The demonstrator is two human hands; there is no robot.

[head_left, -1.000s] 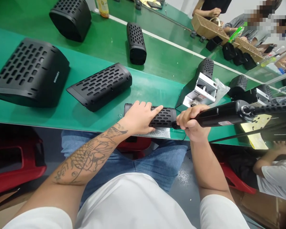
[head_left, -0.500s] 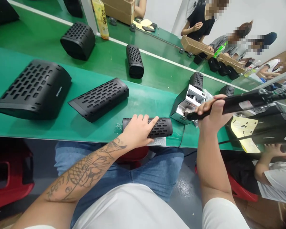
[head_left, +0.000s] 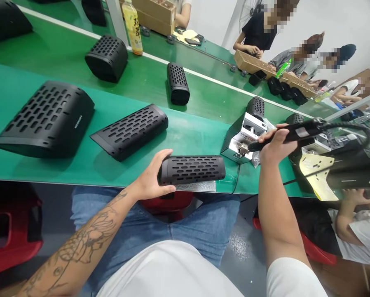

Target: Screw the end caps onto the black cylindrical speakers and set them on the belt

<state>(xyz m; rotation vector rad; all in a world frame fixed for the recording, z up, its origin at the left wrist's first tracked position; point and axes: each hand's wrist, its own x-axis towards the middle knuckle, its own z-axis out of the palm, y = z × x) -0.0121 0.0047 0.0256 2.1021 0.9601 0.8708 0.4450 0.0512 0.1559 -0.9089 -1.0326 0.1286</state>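
Head view: bare green bench (head_left: 197, 132) between angled cover (head_left: 131, 130), left, and silver-fronted box (head_left: 245, 136), right; second cover (head_left: 193, 169) along front edge. Left hand (head_left: 154, 175) wide around its left end, thumb nearside. Right hand (head_left: 276, 144) wrapped round black driver (head_left: 302, 131), tip by box, contact unclear.

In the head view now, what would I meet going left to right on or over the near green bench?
Large case → angled case → small case → black-and-white box → right hand → yellow sheet.
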